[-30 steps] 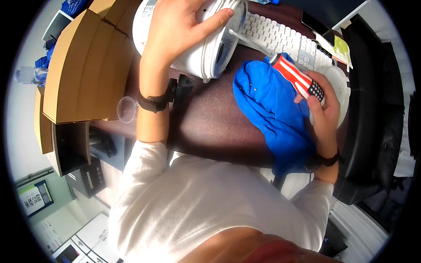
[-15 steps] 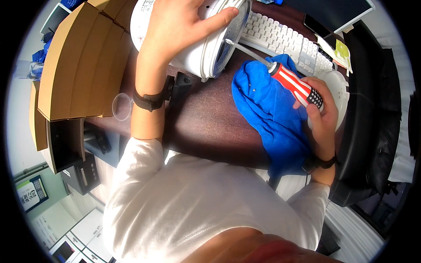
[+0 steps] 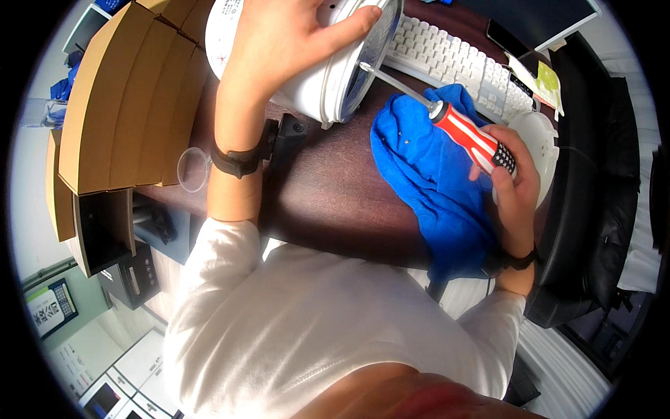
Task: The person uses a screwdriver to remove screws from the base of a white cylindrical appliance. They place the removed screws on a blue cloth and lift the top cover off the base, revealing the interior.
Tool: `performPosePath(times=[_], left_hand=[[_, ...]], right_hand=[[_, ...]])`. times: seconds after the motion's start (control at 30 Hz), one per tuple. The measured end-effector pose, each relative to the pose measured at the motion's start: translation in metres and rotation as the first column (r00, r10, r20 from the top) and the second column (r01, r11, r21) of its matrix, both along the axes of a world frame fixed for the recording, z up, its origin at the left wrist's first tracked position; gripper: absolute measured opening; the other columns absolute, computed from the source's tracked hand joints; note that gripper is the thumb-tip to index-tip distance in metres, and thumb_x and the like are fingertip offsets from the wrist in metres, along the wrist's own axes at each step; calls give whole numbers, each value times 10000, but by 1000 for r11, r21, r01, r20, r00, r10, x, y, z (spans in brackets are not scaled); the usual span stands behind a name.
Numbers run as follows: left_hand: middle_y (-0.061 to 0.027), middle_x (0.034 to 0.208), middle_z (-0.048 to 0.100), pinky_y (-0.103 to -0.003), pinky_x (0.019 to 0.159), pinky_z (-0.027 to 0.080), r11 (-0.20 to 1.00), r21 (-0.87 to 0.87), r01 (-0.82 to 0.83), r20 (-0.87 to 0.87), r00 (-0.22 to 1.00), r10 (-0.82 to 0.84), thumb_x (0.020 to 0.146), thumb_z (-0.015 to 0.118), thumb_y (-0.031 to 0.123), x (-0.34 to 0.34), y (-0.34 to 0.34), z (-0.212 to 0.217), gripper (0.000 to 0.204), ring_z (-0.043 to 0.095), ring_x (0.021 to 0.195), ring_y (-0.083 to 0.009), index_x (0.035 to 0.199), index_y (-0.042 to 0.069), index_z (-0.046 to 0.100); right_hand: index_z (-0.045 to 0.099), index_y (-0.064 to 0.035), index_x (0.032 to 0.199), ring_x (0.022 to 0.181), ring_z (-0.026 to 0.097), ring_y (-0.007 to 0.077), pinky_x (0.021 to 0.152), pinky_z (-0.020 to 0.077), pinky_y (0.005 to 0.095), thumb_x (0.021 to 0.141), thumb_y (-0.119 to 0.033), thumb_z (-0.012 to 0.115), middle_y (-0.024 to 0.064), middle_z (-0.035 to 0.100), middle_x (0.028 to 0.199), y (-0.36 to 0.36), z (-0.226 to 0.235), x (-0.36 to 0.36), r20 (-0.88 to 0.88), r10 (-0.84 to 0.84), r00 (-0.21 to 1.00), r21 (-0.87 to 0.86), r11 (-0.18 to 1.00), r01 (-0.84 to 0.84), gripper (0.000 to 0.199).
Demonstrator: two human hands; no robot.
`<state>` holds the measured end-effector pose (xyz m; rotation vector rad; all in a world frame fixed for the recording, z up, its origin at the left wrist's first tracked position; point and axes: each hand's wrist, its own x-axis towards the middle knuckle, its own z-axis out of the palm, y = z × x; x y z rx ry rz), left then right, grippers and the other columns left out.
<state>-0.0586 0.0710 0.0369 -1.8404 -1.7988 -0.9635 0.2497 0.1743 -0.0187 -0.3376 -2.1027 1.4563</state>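
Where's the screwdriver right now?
In the head view, right of centre: the screwdriver is held in the right hand above the blue cloth, its shaft reaching into the white appliance.

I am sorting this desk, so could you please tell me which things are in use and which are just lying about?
In use: left hand steadying the white round appliance; right hand holding the red-handled screwdriver.

Lying about: blue cloth, white keyboard, cardboard boxes, clear cup.
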Motion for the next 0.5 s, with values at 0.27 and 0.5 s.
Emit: performPosePath(times=[0.27, 0.5], left_hand=[[-204, 1107, 630, -444, 979, 406, 1000, 26, 6, -31, 999, -5, 779, 642, 262, 1, 1, 0, 460, 544, 1115, -381, 1142, -19, 612], [-214, 1092, 628, -451, 967, 407, 1000, 24, 5, -34, 999, -4, 784, 628, 248, 3, 1, 2, 444, 542, 1109, -388, 1130, -30, 606]], right_hand=[[525, -3, 1233, 634, 576, 94, 572, 457, 204, 1000, -265, 459, 101, 600, 1000, 5, 8, 0, 72, 68, 995, -457, 889, -27, 357], [516, -43, 1220, 807, 593, 135, 683, 478, 233, 946, -293, 553, 98, 577, 1024, 12, 24, -4, 408, -121, 905, -31, 989, 147, 373]])
